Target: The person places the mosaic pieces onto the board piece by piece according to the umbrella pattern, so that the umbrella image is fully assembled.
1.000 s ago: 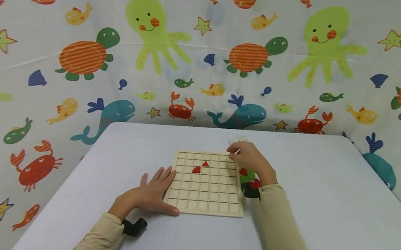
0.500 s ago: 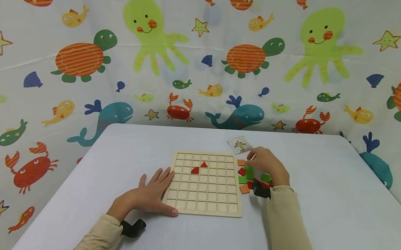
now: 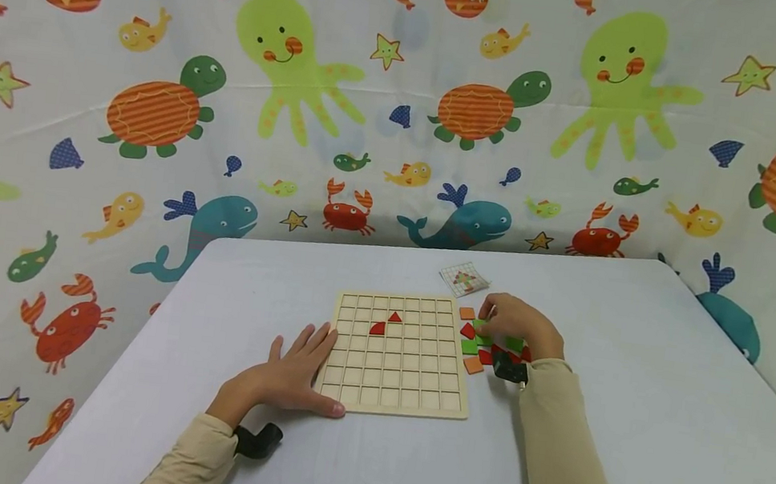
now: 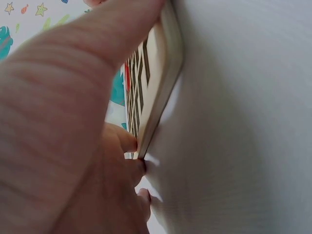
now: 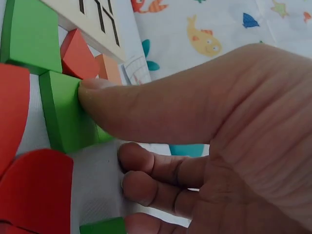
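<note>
As right hand [image 3: 520,323] curves, touching green block [image 5: 65,114]

Pale dark-gridded board [image 3: 394,368], red tiles [image 3: 378,329], green tiles [image 3: 469,347], orange tiles [image 3: 474,365], white backdrop [image 3: 415,23] with multicoloured sea animals [image 3: 478,113]

White tbl [image 3: 641,370], wood grid bd [image 3: 392,377], red/grn/orng pcs [image 3: 469,347] alongside, card [image 3: 465,280] behind bd

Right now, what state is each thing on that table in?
Wooden board: flat, mostly unfilled
Two red pieces: on the board
Orange pieces: loose beside the board
Picture card: lying beyond the board
Left hand: spread, touching the board
Right hand: thumb touching a green piece
</note>
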Demonstrator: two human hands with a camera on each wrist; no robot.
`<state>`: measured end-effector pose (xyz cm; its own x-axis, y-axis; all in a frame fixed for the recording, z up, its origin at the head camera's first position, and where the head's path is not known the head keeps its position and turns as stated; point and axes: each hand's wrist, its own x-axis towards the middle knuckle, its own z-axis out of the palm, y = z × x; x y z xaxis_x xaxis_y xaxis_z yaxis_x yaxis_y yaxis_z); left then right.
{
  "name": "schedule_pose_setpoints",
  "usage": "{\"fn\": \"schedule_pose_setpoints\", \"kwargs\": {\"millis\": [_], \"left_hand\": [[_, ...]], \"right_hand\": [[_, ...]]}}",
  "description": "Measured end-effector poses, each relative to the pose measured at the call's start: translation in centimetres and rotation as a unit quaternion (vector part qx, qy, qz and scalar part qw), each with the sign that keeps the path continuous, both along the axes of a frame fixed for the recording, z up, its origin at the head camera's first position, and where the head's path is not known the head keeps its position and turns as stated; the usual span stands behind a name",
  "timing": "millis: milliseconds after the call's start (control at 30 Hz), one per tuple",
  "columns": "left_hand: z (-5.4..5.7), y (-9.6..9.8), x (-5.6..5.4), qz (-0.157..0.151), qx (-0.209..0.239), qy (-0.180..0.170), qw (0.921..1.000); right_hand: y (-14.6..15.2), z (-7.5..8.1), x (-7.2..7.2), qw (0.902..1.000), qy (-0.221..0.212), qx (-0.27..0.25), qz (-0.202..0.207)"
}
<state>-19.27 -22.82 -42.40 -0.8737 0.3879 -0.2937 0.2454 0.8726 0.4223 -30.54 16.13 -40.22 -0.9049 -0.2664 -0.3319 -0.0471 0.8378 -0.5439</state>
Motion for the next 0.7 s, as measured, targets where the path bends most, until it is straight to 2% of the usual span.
{"fn": "schedule_pose_setpoints", "kwargs": {"millis": [267, 700], "left_hand": [[-0.09, 0.05, 0.21, 0.005, 0.004, -0.002, 1.0000], [-0.14, -0.03, 0.14, 0.001, 0.004, 0.001, 1.0000]], "right_hand": [[0.10, -0.31, -0.14, 1.0000, 0.006, 0.002, -0.007], [0.15, -0.26, -0.17, 0.9936, 0.081, -0.074, -0.028]]}}
